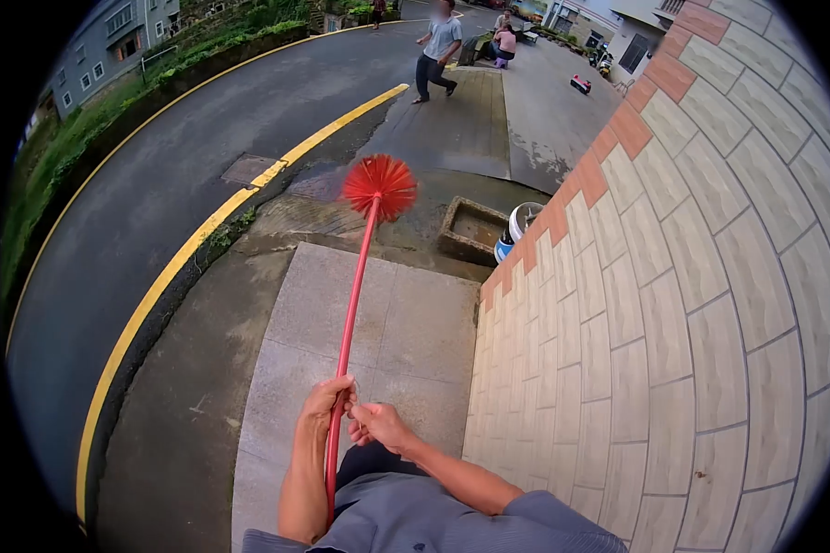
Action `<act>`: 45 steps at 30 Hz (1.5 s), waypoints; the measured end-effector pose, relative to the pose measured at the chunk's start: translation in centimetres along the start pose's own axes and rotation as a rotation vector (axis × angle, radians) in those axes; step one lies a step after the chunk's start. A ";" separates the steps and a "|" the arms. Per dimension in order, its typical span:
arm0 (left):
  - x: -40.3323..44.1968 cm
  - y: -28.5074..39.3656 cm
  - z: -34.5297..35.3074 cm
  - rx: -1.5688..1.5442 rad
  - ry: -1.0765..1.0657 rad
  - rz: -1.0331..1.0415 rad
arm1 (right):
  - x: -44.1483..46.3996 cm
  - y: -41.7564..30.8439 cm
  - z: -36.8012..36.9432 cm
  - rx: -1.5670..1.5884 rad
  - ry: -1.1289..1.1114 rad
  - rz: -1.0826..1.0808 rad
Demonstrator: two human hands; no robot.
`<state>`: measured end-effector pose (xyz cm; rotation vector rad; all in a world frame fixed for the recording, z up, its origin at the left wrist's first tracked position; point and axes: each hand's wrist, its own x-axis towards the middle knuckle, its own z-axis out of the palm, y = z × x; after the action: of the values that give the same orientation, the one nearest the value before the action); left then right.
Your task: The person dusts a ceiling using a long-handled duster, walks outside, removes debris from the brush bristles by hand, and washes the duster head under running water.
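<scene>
A long-handled round brush with a red pole (353, 304) and a spread of red bristles (379, 187) extends away from my body, its head up and forward. My left hand (326, 398) is wrapped round the lower part of the pole, and the pole's end runs down against my grey shirt. Close beside it, my right hand (380, 425) has its fingers curled and pinched together near the pole. What those fingers hold, if anything, is too small to make out.
A tiled wall (636, 323) rises close on my right. Ahead are a stone trough (471, 230) and a white bucket (524, 219). A yellow-edged road (157, 184) curves along the left. One person (440, 46) walks there; others are farther back.
</scene>
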<state>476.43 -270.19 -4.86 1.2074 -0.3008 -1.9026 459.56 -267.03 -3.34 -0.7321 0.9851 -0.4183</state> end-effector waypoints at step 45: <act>26.5 13.9 19.6 0.282 0.229 -0.036 | 16.0 -24.8 -21.4 -0.177 -0.008 -0.003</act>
<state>462.60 -303.16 -3.47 1.6125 -0.4358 -1.7711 449.22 -301.98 -2.45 -0.8941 1.0223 -0.3327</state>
